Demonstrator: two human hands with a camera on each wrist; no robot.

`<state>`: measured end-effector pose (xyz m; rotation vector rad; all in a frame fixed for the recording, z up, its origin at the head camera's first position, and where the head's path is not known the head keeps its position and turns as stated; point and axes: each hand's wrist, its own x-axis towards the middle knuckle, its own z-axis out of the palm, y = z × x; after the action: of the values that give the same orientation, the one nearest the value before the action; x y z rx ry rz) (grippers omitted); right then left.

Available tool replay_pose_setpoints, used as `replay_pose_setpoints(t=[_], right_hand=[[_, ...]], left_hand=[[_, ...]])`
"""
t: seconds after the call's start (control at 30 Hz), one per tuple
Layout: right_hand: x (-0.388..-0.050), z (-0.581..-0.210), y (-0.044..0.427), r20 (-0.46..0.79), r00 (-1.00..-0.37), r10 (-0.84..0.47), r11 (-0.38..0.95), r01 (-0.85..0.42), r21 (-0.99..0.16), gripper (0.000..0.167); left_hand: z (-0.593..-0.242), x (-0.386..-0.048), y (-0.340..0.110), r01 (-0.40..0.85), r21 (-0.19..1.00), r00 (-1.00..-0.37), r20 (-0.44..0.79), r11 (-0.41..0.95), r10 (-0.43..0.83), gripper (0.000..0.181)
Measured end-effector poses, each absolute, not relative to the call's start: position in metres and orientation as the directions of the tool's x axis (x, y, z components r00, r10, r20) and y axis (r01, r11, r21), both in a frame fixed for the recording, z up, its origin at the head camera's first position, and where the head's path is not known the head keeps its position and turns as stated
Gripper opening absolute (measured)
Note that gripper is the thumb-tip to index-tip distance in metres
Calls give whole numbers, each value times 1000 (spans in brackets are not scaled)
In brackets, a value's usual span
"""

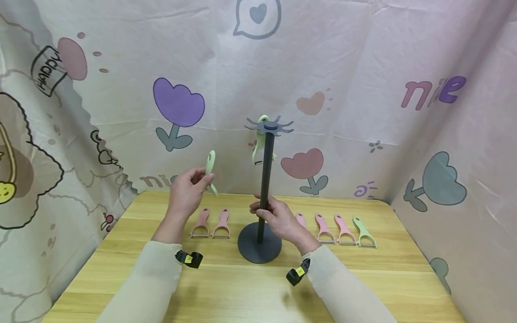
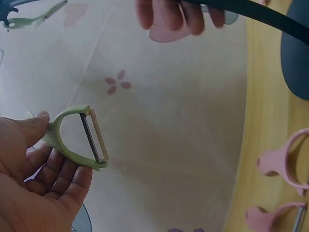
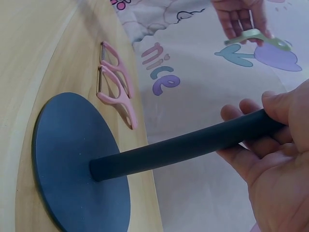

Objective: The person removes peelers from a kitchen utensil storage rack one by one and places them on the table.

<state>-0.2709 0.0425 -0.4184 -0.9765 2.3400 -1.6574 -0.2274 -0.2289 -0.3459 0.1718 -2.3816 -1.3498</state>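
Observation:
A green peeler (image 1: 210,165) is pinched between the thumb and fingers of my left hand (image 1: 187,188), held up above the table. In the left wrist view the blade end of this peeler (image 2: 79,137) points away from the palm. My right hand (image 1: 280,217) grips the post of a dark grey stand (image 1: 265,179), its fingers curled round it. The stand's round base (image 3: 77,159) rests on the table. At the top of the post is a ring of curved hooks (image 1: 269,126), and another green peeler (image 1: 260,141) hangs from it at the back left.
Two pink peelers (image 1: 221,224) lie left of the base. On the right, several pink peelers (image 1: 323,229) and a green one (image 1: 365,233) lie in a row, one partly behind my right hand. A patterned cloth (image 1: 347,58) hangs behind the wooden table (image 1: 226,287).

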Motion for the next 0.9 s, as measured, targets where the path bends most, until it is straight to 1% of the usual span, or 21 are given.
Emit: replay_pose_setpoints(t=[0.23, 0.57, 0.73, 0.9], right_hand=[[-270, -420, 42, 264, -791, -553, 185, -424, -886, 41], [-270, -420, 42, 266, -788, -555, 187, -429, -884, 40], [-270, -420, 42, 266, -789, -554, 181, -426, -886, 40], [-269, -418, 42, 260, -796, -547, 185, -418, -889, 41]], left_hand=[[-356, -224, -236, 65, 826, -910, 279, 560, -306, 42], [-373, -224, -249, 12, 784, -905, 273, 621, -326, 46], [-382, -225, -260, -42, 756, -907, 245, 653, -342, 46], [-389, -225, -270, -100, 726, -910, 211, 680, -358, 39]])
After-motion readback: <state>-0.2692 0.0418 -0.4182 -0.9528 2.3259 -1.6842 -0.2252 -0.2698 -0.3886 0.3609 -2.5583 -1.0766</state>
